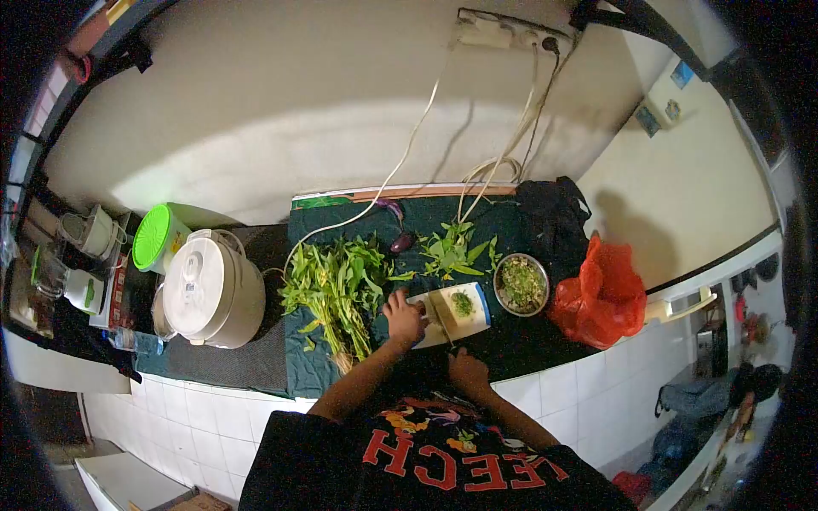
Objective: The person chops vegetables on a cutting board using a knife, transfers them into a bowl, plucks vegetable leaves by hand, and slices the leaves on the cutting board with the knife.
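A white cutting board with a blue edge lies on the dark green cloth. On it sits a small heap of chopped greens. My right hand is closed round the handle of a knife, whose blade lies across the board. At the board's left end is my left hand, its fingers bent down at the board; what they press or hold is too small to make out. Left of it lies a big bunch of leafy greens. A metal bowl of chopped vegetables stands right of the board.
Loose leaves and a purple eggplant lie behind the board. A red plastic bag is at the right, near a black bag. A white rice cooker and a green-lidded container stand left. Cables hang from a wall socket.
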Demonstrator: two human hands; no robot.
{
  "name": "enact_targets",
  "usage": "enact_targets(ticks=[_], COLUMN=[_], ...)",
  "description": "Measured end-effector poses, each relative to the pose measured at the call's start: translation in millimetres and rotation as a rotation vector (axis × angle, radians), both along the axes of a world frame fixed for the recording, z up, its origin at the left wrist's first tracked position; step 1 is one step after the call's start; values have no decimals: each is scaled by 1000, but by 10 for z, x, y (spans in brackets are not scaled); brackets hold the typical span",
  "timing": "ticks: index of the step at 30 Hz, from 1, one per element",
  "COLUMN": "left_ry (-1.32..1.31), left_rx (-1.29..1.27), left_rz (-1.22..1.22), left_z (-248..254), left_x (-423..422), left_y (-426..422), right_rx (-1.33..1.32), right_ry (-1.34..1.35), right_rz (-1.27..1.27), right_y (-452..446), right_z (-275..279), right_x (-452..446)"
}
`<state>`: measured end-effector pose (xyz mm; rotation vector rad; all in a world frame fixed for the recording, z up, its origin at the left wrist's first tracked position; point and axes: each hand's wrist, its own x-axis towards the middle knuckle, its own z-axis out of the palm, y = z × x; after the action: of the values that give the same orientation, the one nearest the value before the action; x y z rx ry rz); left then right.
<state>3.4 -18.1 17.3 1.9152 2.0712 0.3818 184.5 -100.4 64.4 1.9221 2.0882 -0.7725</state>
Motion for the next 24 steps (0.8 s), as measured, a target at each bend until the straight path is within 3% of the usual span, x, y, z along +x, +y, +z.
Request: enact_targets(ticks=[1,3,6,7,8,10,13,15,17,18,20,24], left_ry=[83,1,276,276,-28,-341,-461,-412,-427,-207,-127,34], left_rx=[165,133,254,260,130,84,166,247,16,202,125,105], left_rz=[-111,-165,-279,-280,-285,-371,-306,-243,15,-216,-221,-229], left_z=[-42,-222,-787,-610,-265,-310,-260,-16,115,-462,-220,-214], left_x=[35,162,424,442,452,428,155,49,12,-75,-42,34], left_y=[-30,-64,-45,-30,-57,72,244,377,511,661,825,1055], right_rx=[-33,-73,70,63,55,95,170,213,248,250,54,101], right_ry=[-34,-68,-17,-17,-16,34,100,116,191,194,124,226], right_rz=[-16,-40,-23,-106,-188,-188,-196,-213,-188,-191,-217,-178], right_y=[-42,-114,-93,-76,-69,-103,-188,-244,-274,-273,-246,-272], right_z=[-15,-15,-5,-100,-162,-128,-147,-213,-362,-425,-547,-501], right_x=[61,145,205,224,242,295,335,360,402,426,450,504])
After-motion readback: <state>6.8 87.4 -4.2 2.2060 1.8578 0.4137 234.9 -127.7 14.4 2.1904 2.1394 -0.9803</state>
